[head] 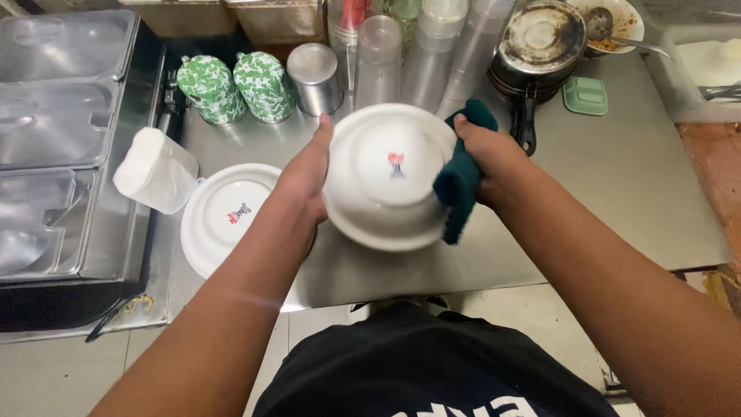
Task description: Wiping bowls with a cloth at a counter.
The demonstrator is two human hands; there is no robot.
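Fingers (324,127) grip round glossy white bowl (388,176); right hand (494,158) clutches soft teal cloth (461,181).

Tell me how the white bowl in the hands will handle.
The bowl looks like glazed ceramic, so probably stiff, fairly heavy and breakable if dropped. Its smooth gloss may be slippery; the left hand grips one rim bare, while the right hand presses a green cloth, which likely adds grip.

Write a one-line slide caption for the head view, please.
Left hand holds a white plate while right hand wipes it with a green cloth.
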